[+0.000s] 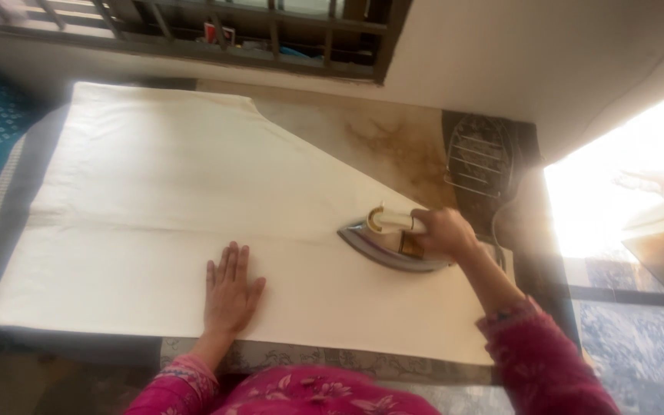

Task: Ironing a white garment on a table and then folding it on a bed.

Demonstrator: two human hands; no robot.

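One large sheet of cream cloth [155, 200] covers most of the ironing surface [393, 146] in front of you, lying flat, with its far right corner cut away on a slant so that a stained, brownish stretch of the surface shows beyond it. A faint crease runs across the cloth from left to right, roughly at its middle. A patterned grey cover [309, 360] edges the surface along the side nearest you. At the far right end of the surface sits a wire iron rest [479, 156], oval and dark, well apart from both of your hands. The iron [393, 240] stands sole-down on the cloth near its right end, its pointed tip aimed left, along the crease; it has a pale cream body and a metal base. Your right hand [443, 230] is wrapped around the iron's handle, fingers closed tight on it. Your left hand [230, 290] lies flat on the cloth, palm down, fingers together and pointing away from you, holding nothing; it rests near the cloth's close edge, to the left of the iron and clearly apart from it. Both of your sleeves are bright pink with a floral print.
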